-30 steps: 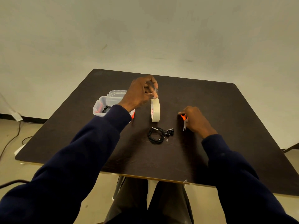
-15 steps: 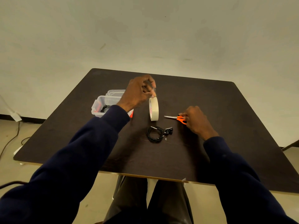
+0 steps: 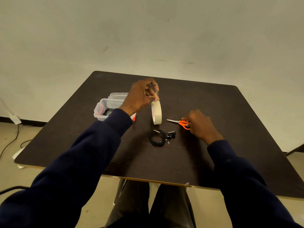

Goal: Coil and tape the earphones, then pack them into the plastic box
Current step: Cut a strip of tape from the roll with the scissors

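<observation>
A coil of black earphones (image 3: 159, 137) lies on the dark table (image 3: 230, 122) near its middle. Just behind it a cream tape roll (image 3: 156, 114) stands on edge. My left hand (image 3: 141, 96) pinches the free end of the tape at the roll's top. To the right, my right hand (image 3: 199, 123) grips the orange handles of small scissors (image 3: 179, 123), whose blades point left along the table. A clear plastic box (image 3: 105, 109) sits at the left with another black coil inside it.
A clear lid (image 3: 117, 95) lies behind the box, and something orange shows beside the box under my left sleeve. Cables run over the floor at the left. The table's front edge is close to my lap.
My right hand has turned the scissors from pointing down to lying flat with blades to the left. My left hand still pinches the tape end on the roll.
</observation>
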Motion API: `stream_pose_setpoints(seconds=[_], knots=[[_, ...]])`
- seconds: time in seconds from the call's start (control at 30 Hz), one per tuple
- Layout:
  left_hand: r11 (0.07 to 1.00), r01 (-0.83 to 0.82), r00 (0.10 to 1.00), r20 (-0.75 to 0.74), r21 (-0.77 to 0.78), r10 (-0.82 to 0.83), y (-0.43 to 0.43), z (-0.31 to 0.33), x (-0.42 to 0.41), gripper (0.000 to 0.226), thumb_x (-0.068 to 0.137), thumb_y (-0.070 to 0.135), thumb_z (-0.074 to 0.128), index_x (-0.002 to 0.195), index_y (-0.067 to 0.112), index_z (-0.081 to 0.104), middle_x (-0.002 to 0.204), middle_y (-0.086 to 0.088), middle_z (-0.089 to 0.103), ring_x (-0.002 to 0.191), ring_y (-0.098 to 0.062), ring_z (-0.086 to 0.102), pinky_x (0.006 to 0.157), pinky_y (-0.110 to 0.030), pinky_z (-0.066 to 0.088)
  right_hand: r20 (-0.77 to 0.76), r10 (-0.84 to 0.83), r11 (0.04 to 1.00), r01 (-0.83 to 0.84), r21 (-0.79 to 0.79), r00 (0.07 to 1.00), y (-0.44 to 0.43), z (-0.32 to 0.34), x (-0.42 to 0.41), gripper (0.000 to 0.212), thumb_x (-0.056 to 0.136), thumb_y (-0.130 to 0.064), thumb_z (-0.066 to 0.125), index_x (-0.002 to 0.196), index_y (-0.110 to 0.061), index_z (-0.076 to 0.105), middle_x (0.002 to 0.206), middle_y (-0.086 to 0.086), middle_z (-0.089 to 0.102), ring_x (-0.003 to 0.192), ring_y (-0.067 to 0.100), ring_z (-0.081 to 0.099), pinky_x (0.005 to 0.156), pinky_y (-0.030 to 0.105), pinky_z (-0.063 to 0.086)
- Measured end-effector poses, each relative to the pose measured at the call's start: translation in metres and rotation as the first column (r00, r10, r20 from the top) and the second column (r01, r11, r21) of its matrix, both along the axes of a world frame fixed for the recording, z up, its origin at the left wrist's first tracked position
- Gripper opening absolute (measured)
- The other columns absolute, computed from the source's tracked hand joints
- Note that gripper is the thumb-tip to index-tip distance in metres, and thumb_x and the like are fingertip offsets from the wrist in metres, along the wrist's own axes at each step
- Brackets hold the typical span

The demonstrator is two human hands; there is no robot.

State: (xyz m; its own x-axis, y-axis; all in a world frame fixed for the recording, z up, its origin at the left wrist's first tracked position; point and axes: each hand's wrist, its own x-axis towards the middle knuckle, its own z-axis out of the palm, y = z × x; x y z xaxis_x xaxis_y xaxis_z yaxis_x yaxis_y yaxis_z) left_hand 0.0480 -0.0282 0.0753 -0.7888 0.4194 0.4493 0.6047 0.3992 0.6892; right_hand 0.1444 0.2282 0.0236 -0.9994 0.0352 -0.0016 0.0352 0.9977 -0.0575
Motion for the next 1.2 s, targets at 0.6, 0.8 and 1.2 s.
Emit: stream_pose_setpoints(seconds=[0.6, 0.8, 1.2], knots=[[1.000, -0.027, 1.000, -0.011, -0.008, 0.027, -0.001, 0.000, -0.002, 0.025, 0.082, 0.005, 0.084, 0.099, 0.011, 0.066, 0.089, 0.002, 0.072, 0.076, 0.000, 0.070, 0.071, -0.007, 0.055, -0.043, -0.008, 0.983, 0.015, 0.181, 0.999, -0.014, -0.002, 0.019, 0.041, 0.093, -0.015, 0.065, 0.133, -0.020, 0.060, 0.123, 0.008, 0.058, 0.119, 0.028, 0.049, 0.084, 0.040, 0.051], [1.000, -0.016, 1.000, -0.002, -0.009, 0.016, -0.004, 0.001, -0.004, 0.026, 0.082, 0.006, 0.084, 0.097, 0.013, 0.065, 0.084, 0.004, 0.072, 0.074, 0.001, 0.071, 0.072, -0.009, 0.056, -0.113, -0.013, 0.999, 0.017, 0.031, 0.994, -0.014, 0.006, 0.027, 0.045, 0.097, -0.017, 0.058, 0.140, -0.027, 0.057, 0.120, 0.008, 0.057, 0.115, 0.030, 0.049, 0.082, 0.042, 0.049], [1.000, 0.005, 1.000, 0.001, -0.004, -0.005, 0.000, 0.001, -0.003, 0.022, 0.083, 0.004, 0.083, 0.096, 0.011, 0.067, 0.085, 0.010, 0.069, 0.076, -0.001, 0.071, 0.074, -0.012, 0.056, -0.226, 0.134, 0.990, -0.122, 0.066, 0.965, -0.042, 0.057, 0.014, 0.041, 0.099, -0.020, 0.060, 0.138, -0.031, 0.057, 0.120, 0.006, 0.057, 0.110, 0.029, 0.057, 0.083, 0.049, 0.054]])
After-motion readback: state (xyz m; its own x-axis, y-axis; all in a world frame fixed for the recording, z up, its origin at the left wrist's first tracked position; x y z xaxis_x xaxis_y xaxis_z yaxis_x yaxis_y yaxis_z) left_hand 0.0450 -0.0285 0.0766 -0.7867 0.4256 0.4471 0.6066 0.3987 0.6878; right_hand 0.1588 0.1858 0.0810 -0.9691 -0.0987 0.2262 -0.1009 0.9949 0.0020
